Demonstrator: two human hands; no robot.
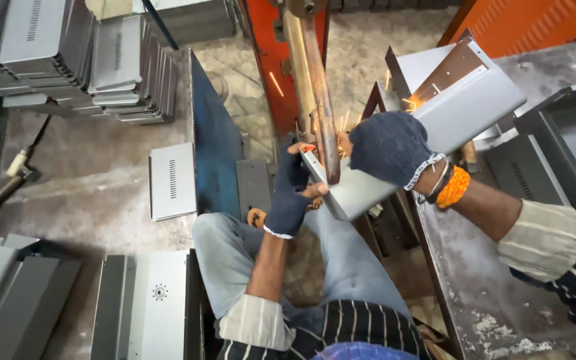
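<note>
Both gloved hands clamp the bent metal panel (435, 120) steady against the welder's rod (321, 100), left hand (291, 193) fingers pinching its lower corner, right hand (388, 147) fingers pressed over its top face.

The metal sheet (435, 123) is grey, smooth and matt. Both gloves (388, 147) are dark knitted cloth. The copper rod (321, 100) looks dull brown. The floor (88, 180) is rough concrete.

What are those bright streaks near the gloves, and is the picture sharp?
Head view: orange sparks flare against the grey metal panel held by both gloved hands, left hand, right hand; light is soft and even; straight edges bow near the frame's sides, lens distortion.
</note>
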